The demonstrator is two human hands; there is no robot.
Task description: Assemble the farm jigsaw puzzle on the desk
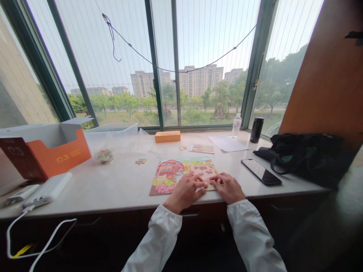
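A colourful farm jigsaw puzzle (pixel 163 181), with a red barn and animals, lies flat near the front edge of the table. Over its lower middle rests my left hand (pixel 187 190), fingers stretched to the right and thumb apart from them. My right hand (pixel 229 188) reaches in from the puzzle's lower right corner. Its fingers are bent and drawn together, and whatever is between them is too small to make out. The fingertips of both hands nearly meet on the puzzle. Parts of its lower right side are hidden under the hands.
Loose puzzle pieces (pixel 141 161) lie left of the puzzle. Behind it are a picture card (pixel 202 148), an orange box (pixel 167 136) and a paper sheet (pixel 228 144). A phone (pixel 261 172), black bag (pixel 309 156), black tumbler (pixel 256 130) and water bottle (pixel 236 125) stand right; a large carton (pixel 62 153) left.
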